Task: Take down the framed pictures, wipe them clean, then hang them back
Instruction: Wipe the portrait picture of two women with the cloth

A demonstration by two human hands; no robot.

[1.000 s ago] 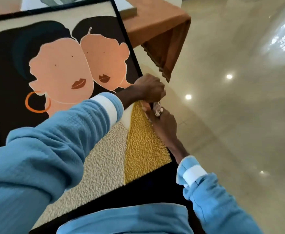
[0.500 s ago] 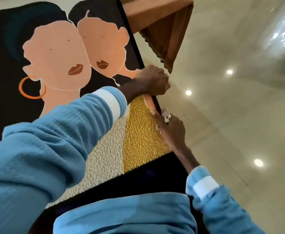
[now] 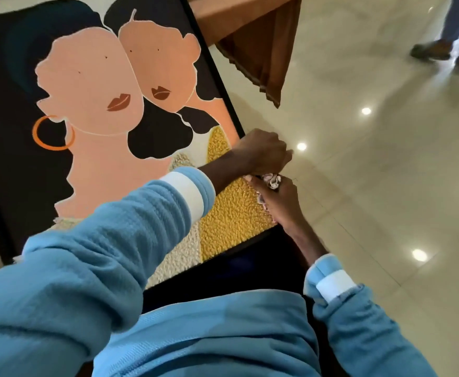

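Change vs. 0.5 s ago: the right hand (image 3: pixel 281 202) and its cloth (image 3: pixel 272 180) have come back up the frame's right edge. The gap to the left hand (image 3: pixel 262 152) is closed, and the cloth now sits directly under that hand, touching it. The left hand keeps its place on the same edge. More of the framed picture (image 3: pixel 100 91) is in view. A second person's legs and shoes (image 3: pixel 435 49) have appeared at the upper right, well away.

Hands: left fingers are curled over the black right edge of the frame, gripping it. Right fingers are closed around the crumpled pale cloth, pressing it against the edge where the yellow textured patch meets the frame.

Picture position: it lies tilted across the wearer's front, with its lower end hidden behind the blue sleeve (image 3: pixel 100 254) and torso. What bears its lower end cannot be told.

Edges and room: the right edge runs diagonally from top centre to both hands. A draped corner of a brown tablecloth (image 3: pixel 261 50) hangs near the upper stretch of that edge; contact cannot be told. Right of the edge lies open floor (image 3: pixel 386 172).

Surface and room: the floor is pale, glossy tile with faint joints, showing round light reflections (image 3: pixel 301 146) and a broad bright glare at the far right.
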